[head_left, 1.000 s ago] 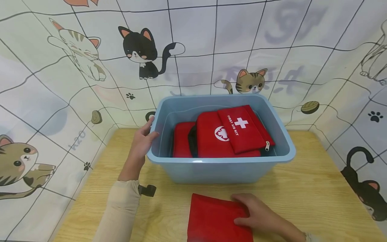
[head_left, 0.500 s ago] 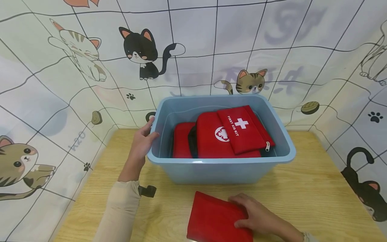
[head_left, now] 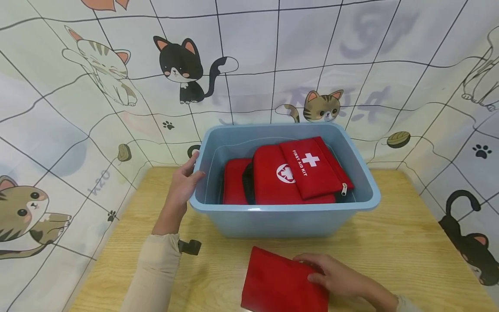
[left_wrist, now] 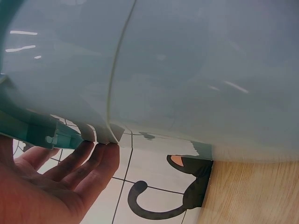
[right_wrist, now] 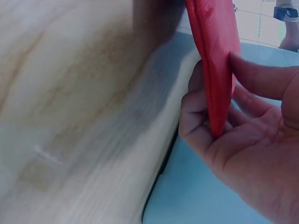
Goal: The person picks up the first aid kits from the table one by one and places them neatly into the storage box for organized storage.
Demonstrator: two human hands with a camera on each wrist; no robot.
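A light-blue plastic tub (head_left: 273,221) stands on the wooden table, with red first aid pouches inside. My left hand (head_left: 182,184) holds its left rim, thumb over the edge; in the left wrist view the fingers (left_wrist: 100,168) press the outer wall from beneath the rim. In front of the tub, my right hand (head_left: 331,275) pinches a plain red pouch (head_left: 282,284) by its right side. The right wrist view shows this pouch (right_wrist: 217,60) edge-on, between the thumb and the fingers curled behind it.
Inside the tub, a small pouch printed FIRST AID KIT (head_left: 317,167) lies tilted over a larger red case (head_left: 269,173); another red case (head_left: 235,173) sits at left. Cat-patterned wall covering (head_left: 253,52) stands behind. Bare wooden tabletop (head_left: 409,242) extends to the right.
The red pouch has turned slightly, its far left corner shifting right and away from me. My right thumb has slid toward the pouch's right edge. The left hand and tub stay put.
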